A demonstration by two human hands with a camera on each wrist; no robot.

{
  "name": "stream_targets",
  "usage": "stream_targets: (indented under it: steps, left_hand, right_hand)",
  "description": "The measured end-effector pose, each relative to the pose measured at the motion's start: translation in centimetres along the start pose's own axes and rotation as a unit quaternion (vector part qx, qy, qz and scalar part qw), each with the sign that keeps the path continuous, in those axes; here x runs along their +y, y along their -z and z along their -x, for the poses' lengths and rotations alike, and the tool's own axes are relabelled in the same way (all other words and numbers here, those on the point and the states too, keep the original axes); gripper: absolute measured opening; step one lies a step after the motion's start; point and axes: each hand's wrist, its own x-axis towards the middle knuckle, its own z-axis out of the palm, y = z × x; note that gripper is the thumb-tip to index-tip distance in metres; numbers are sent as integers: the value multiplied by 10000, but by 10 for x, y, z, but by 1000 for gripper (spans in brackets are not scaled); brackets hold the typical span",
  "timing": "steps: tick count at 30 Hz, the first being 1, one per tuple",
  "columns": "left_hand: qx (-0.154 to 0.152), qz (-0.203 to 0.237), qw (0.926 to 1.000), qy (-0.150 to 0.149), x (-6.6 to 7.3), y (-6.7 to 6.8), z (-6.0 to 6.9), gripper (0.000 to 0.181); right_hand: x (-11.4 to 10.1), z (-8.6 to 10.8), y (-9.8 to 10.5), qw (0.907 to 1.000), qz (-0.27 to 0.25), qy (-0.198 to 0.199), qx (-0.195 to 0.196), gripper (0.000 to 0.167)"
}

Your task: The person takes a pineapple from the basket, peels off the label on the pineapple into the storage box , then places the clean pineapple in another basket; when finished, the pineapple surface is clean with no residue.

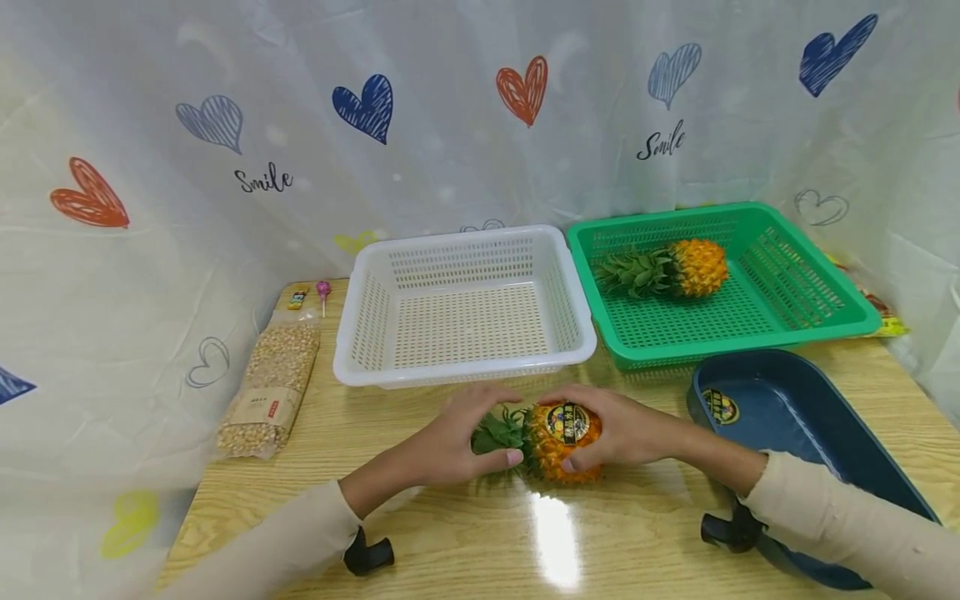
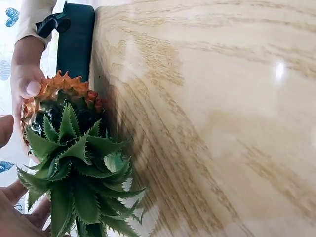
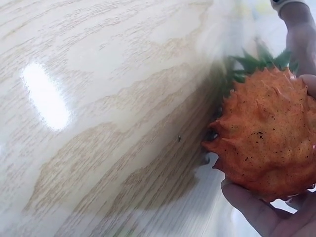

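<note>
One pineapple (image 1: pixel 551 462) lay on its side on the counter (image 1: pixel 465 542), between both hands, in front of the two baskets; crown toward the left hand (image 1: pixel 457 437), one round label (image 1: pixel 567 422) on top. Right hand (image 1: pixel 626 429) had hold of the fruit body, thumb on the near side, fingers across the far side. Left hand was parted wide around the leaves, thumb well apart from fingers; firm contact there, couldn't tell.

Two baskets behind: one white basket (image 1: pixel 472 321), one green basket (image 1: pixel 780 312) just right of it. Second pineapple (image 1: pixel 699 268) lay inside the green one, leaves to the left; total two. One dark blue tray (image 1: pixel 787 429) sat at right, partly under the right forearm, one round sticker (image 1: pixel 721 407) on its inner wall. Left side: one bag of kernels (image 1: pixel 273 371), one small packet (image 1: pixel 297 298) and one lollipop (image 1: pixel 323 288) beyond it. Curtain (image 1: pixel 450 187) hung behind, hearts plus two "Smile" prints.
</note>
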Motion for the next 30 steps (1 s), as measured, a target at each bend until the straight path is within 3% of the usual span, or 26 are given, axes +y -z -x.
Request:
stream_targets:
  steps: [7, 14, 20, 24, 30]
  left_hand:
    - [-180, -300, 9994, 68, -2, -4, -1, 70]
    - [-244, -396, 9982, 370, -1, -6, -3, 75]
    - [-178, -346, 9985, 384, -2, -6, -5, 76]
    - [-147, -293, 9987, 386, -3, -8, -5, 75]
    - [-118, -220, 9992, 301, -4, -8, -4, 74]
  right_hand:
    - [1, 1, 0, 9999, 29, -138, 38, 77]
    - [0, 3, 0, 9992, 289, -214, 197, 81]
    - [-1, 6, 3, 9957, 671, -278, 574, 84]
    - [-2, 10, 7, 9921, 910, -213, 833, 76]
    - [-5, 13, 12, 9936, 580, -405, 878, 71]
